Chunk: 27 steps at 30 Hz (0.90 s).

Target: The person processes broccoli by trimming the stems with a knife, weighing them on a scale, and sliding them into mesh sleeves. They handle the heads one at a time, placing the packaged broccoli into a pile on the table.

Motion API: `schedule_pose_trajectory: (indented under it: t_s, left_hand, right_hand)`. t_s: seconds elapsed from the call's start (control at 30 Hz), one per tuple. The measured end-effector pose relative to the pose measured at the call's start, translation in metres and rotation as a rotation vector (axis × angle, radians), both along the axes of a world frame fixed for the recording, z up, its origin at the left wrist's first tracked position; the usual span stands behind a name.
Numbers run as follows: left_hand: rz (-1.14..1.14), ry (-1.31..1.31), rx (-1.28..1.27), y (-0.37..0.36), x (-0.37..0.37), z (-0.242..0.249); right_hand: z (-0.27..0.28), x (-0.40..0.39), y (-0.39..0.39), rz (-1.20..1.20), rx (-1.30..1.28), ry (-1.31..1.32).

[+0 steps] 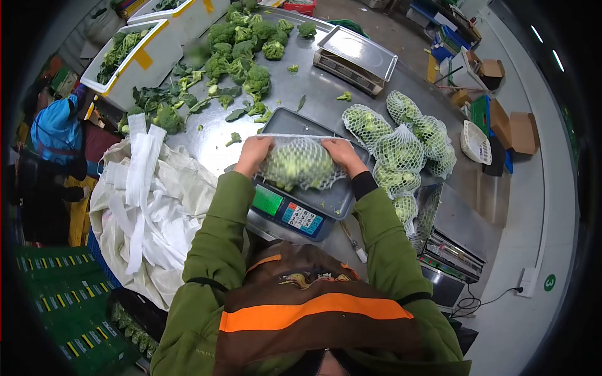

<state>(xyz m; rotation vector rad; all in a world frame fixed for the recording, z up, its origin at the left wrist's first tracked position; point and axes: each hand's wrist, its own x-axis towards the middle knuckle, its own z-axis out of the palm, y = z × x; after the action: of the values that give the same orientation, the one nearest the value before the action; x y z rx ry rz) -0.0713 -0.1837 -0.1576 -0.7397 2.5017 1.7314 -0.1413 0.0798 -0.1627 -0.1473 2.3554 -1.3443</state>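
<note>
My left hand [254, 154] and my right hand [344, 154] are closed on opposite ends of the top edge of a white foam net sleeve [300, 164]. The edge is pulled straight between them. Broccoli shows pale green through the mesh, blurred by motion. This bundle is over the grey tray [342, 202] of a digital scale, whose green display [268, 199] and keypad [303, 217] face me. To the right of my right hand lie several netted broccoli bundles [399, 150]. A knife-like tool [355, 243] rests beside the scale near my right forearm.
Loose broccoli heads [241, 47] are piled at the back of the metal table. A second scale [354, 59] stands behind the netted bundles. On the left, flat white net sleeves [143, 166] lie over a white sack [110, 216]. Foam boxes [128, 66] hold greens; a sealing machine [454, 235] sits right.
</note>
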Motion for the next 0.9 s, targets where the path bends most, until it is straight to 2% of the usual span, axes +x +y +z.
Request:
schedule_pose_trajectory:
  t_s: [0.03, 0.07, 0.1, 0.17, 0.2, 0.23, 0.27, 0.3, 0.33, 0.4, 0.43, 0.5, 0.53, 0.6, 0.67, 0.73, 0.77, 0.8, 0.87, 0.9]
  left_hand:
    - [-0.02, -0.105, 0.316, -0.004, 0.0, -0.005]
    - [-0.043, -0.219, 0.631, -0.003, 0.002, -0.002]
    - [-0.062, -0.286, 0.727, 0.0, 0.012, 0.012]
    - [-0.163, -0.238, 0.802, 0.001, 0.024, 0.005]
    - [-0.236, -0.246, 0.881, 0.016, 0.037, 0.05]
    - [-0.314, -0.245, 0.916, 0.008, 0.039, 0.037]
    - [-0.314, -0.279, 0.834, 0.005, 0.042, 0.032]
    - [-0.322, -0.302, 0.81, 0.004, 0.044, 0.03]
    - [-0.235, -0.267, 0.749, 0.006, 0.05, 0.024]
    - [-0.233, -0.166, 0.535, 0.008, 0.064, 0.029]
    - [-0.346, -0.082, 0.378, 0.008, 0.073, 0.042]
    - [-0.517, 0.092, 0.441, 0.003, 0.097, 0.034]
    - [-0.596, 0.18, 0.458, 0.007, 0.105, 0.031]
    - [-0.548, 0.154, 0.395, 0.02, 0.103, 0.034]
    - [-0.486, 0.133, 0.327, 0.028, 0.096, 0.04]
    - [-0.453, 0.066, 0.402, 0.034, 0.079, 0.055]
    - [-0.398, 0.072, 0.428, 0.043, 0.072, 0.068]
    - [-0.388, 0.071, 0.424, 0.052, 0.059, 0.075]
    - [-0.34, 0.13, 0.28, 0.074, 0.024, 0.086]
    - [-0.37, 0.175, 0.283, 0.089, 0.004, 0.091]
  right_hand:
    - [-0.003, -0.001, 0.004, -0.013, 0.0, -0.003]
    - [0.009, 0.008, 0.008, -0.044, -0.163, -0.258]
    - [0.012, 0.021, 0.015, -0.085, -0.331, -0.518]
    - [0.012, 0.051, 0.023, -0.002, -0.644, -0.558]
    - [0.011, 0.057, 0.038, 0.103, -0.473, -0.469]
    - [0.005, 0.073, 0.034, -0.065, -0.736, -0.564]
    - [-0.007, 0.075, 0.033, -0.043, -0.801, -0.598]
    - [-0.018, 0.07, 0.036, -0.04, -0.679, -0.663]
    - [-0.006, 0.072, 0.038, -0.075, -0.685, -0.634]
    - [0.029, 0.08, 0.036, -0.07, -0.424, -0.534]
    - [0.027, 0.088, 0.038, -0.093, -0.434, -0.524]
    - [0.02, 0.101, 0.047, 0.018, -0.624, -0.321]
    - [0.024, 0.107, 0.051, 0.003, -0.63, -0.316]
    - [0.041, 0.116, 0.056, 0.238, -0.018, 0.054]
    - [0.047, 0.11, 0.057, 0.208, -0.077, 0.026]
    - [0.068, 0.096, 0.063, 0.0, -0.404, -0.466]
    - [0.053, 0.091, 0.067, -0.08, -0.497, -0.377]
    - [0.064, 0.083, 0.07, -0.071, -0.499, -0.382]
    - [0.084, 0.057, 0.081, -0.245, -0.807, -0.297]
    - [0.082, 0.043, 0.088, -0.232, -0.809, -0.295]
